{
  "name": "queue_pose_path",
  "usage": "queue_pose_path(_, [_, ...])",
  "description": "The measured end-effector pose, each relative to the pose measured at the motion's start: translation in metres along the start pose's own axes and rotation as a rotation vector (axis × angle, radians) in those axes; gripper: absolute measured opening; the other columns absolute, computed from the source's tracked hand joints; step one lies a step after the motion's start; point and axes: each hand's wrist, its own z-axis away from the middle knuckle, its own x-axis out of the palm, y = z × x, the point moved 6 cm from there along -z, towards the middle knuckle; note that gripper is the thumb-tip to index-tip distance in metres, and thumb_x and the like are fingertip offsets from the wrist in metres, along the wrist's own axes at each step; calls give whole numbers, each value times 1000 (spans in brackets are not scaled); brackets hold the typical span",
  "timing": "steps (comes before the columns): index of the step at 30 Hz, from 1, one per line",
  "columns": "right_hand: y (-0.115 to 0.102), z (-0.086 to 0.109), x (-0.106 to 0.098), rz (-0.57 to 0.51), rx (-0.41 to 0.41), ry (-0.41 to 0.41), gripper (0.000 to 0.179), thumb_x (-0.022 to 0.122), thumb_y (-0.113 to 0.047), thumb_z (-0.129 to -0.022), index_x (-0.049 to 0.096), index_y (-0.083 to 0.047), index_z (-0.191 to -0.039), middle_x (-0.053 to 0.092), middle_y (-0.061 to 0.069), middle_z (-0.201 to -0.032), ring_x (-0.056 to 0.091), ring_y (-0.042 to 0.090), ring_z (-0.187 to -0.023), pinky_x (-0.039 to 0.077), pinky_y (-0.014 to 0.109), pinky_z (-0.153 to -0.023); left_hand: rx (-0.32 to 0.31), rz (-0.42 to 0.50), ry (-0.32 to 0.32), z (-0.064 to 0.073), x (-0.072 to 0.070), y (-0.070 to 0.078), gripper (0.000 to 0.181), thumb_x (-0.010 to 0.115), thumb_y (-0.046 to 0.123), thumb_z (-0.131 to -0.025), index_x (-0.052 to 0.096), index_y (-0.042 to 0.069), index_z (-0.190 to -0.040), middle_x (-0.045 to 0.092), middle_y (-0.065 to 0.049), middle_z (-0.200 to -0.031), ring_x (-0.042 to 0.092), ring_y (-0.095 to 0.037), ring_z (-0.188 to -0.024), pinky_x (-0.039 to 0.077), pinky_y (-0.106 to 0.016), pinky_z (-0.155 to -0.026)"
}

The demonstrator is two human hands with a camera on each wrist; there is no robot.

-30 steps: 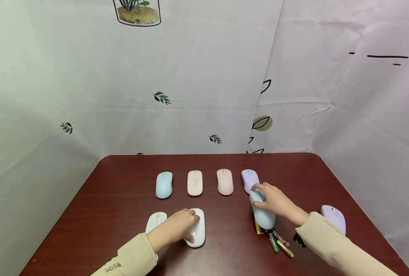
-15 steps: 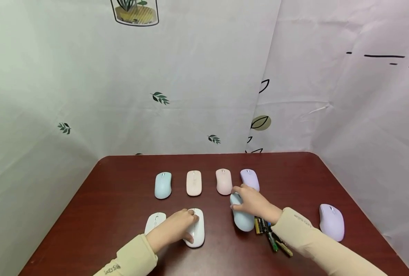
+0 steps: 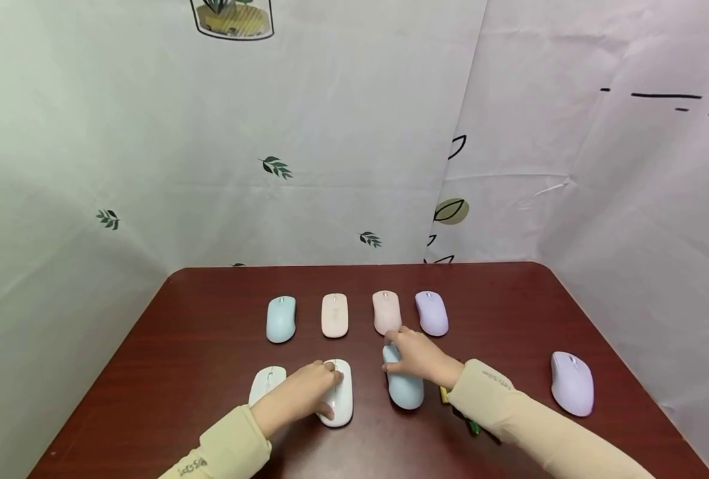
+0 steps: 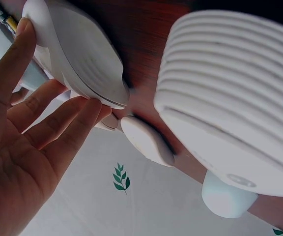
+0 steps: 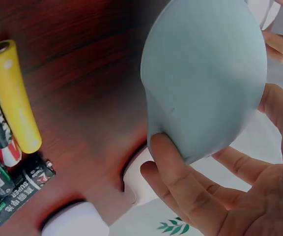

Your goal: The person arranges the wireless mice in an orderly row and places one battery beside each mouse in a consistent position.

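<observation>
My left hand [image 3: 299, 398] grips a white computer mouse [image 3: 340, 399] by its sides. In the left wrist view, thumb and fingertips touch the edges of this mouse [image 4: 85, 51]. A second white mouse [image 3: 266, 384] lies just left of that hand, partly covered by it. My right hand [image 3: 417, 358] holds a light blue mouse [image 3: 405, 391] with thumb and fingers on opposite sides. Up close in the right wrist view, the blue mouse [image 5: 205, 73] fills the upper middle. Whether it touches the table cannot be told.
Across the back stand a light blue mouse [image 3: 281, 319], a cream mouse [image 3: 334, 316], a pink mouse [image 3: 387, 311] and a purple mouse [image 3: 431, 313]. Another purple mouse [image 3: 572, 384] lies far right. Several batteries [image 5: 14, 96] lie under my right forearm on the brown table [image 3: 211, 313].
My right hand has carried the light blue mouse leftward, from above the batteries to beside the white mouse. My left hand has stayed on its white mouse.
</observation>
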Motion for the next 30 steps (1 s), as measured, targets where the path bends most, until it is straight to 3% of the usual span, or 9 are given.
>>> queue_pose_path(10, [-6, -8, 14, 78, -41, -28, 37, 78, -23, -73, 59, -1, -97, 59, 12, -89, 58, 23, -72, 46, 35, -62, -17, 0, -3, 4, -1, -4, 46, 84, 34, -55, 66, 8, -89, 58, -2, -78, 55, -18, -70, 46, -25, -65])
queue_pose_path(18, [-7, -7, 18, 106, 37, -55, 46, 79, -22, -73, 59, 3, -106, 59, 18, -94, 60, 32, -70, 49, 42, -65, -18, 11, -11, 4, 3, -2, 47, 83, 34, -56, 66, 7, -91, 59, -3, -80, 56, -18, -71, 46, -25, -65])
queue_pose_path(25, [-3, -8, 23, 108, 50, -81, 40, 79, -24, -72, 59, -1, -98, 58, 15, -90, 59, 28, -66, 48, 38, -61, -13, 4, -5, 2, 3, -1, 47, 84, 34, -56, 67, 7, -91, 59, -2, -79, 56, -18, -70, 46, -25, -65])
queue_pose_path(30, [-1, -8, 24, 99, 67, -92, 42, 80, -25, -72, 59, 0, -100, 58, 15, -90, 59, 28, -68, 48, 39, -63, -13, 6, -10, 0, 3, -1, 47, 83, 34, -56, 67, 7, -91, 59, -3, -80, 56, -18, -71, 46, -26, -65])
